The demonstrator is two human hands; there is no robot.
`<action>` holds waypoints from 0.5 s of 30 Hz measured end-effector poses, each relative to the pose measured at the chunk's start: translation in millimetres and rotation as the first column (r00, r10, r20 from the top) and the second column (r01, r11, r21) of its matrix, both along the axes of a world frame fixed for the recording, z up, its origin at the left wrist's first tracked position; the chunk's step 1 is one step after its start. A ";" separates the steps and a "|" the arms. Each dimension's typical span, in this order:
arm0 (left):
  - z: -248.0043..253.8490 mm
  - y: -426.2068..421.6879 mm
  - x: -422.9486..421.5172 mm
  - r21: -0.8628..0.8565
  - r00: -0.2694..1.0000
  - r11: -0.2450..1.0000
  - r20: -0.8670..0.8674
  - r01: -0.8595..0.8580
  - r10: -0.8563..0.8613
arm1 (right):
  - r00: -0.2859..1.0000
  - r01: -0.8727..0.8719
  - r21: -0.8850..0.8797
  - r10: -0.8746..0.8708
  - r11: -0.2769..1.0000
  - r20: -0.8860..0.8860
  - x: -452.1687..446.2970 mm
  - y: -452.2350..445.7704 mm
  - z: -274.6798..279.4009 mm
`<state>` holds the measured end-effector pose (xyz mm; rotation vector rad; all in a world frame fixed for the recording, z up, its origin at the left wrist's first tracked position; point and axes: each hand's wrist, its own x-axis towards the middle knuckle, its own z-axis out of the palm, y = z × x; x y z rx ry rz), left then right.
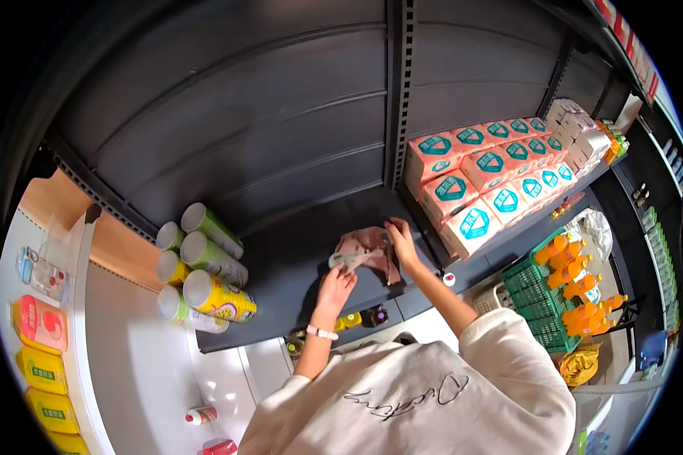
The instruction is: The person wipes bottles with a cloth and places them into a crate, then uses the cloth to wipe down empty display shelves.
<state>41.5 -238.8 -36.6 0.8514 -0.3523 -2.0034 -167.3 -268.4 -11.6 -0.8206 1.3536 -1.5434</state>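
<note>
We have both hands on a crumpled pinkish cloth (366, 244) on a dark shelf (292, 246): left hand (336, 290), pale wristband (322, 332), at its near-left edge; right hand (404, 241) at its right. We note green and yellow canisters (218, 262) leftward, stacked pink packs (492, 180) rightward, orange bottles (565, 264) in a green crate (525, 292) beyond.

1 crumpled pink-and-grey cloth (367, 247) on the dark shelf (284, 262)

Stacked pink packs (505, 199) form rows, canisters (224, 299) cluster together, and orange bottles (568, 274) crowd a green crate (531, 292).
</note>
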 end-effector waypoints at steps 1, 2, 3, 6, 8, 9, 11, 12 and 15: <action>-10.6 -3.9 2.3 0.038 1.000 0.999 -0.006 -0.026 0.026 | 0.979 0.098 -0.050 -0.105 0.994 -0.173 -1.1 6.7 -6.4; -6.3 -1.2 2.8 0.078 0.998 0.995 -0.010 -0.065 0.066 | 0.906 0.120 -0.178 -0.181 0.977 -0.383 3.4 20.6 -2.5; -5.6 -1.9 3.2 0.065 0.998 0.996 -0.008 -0.065 0.066 | 0.782 0.113 -0.294 -0.267 0.949 -0.563 9.7 36.8 11.8; 8.3 7.8 -0.5 0.029 0.998 0.999 0.054 -0.037 0.036 | 0.437 -0.295 -0.461 -0.310 0.837 -0.844 14.2 67.7 46.1; 28.2 12.8 -6.7 -0.035 0.992 0.999 0.124 -0.028 0.033 | 0.465 -0.367 -0.398 -0.205 0.841 -0.861 17.4 73.4 33.1; 33.7 13.3 -9.1 -0.068 0.987 0.997 0.158 -0.024 0.035 | 0.497 -0.337 -0.384 -0.185 0.859 -0.848 21.3 77.9 31.9; 41.7 12.5 -6.2 -0.131 0.987 0.991 0.161 0.032 -0.010 | 0.549 -0.291 -0.291 -0.090 0.911 -0.831 17.8 82.5 29.4; 50.9 13.5 -5.3 -0.148 0.984 0.988 0.178 0.049 -0.022 | 0.593 -0.259 -0.233 -0.037 0.937 -0.805 17.0 83.3 28.2; 69.1 17.9 4.5 -0.198 0.959 0.973 0.277 0.122 -0.063 | 0.611 -0.260 -0.148 0.044 0.954 -0.790 12.2 80.9 26.4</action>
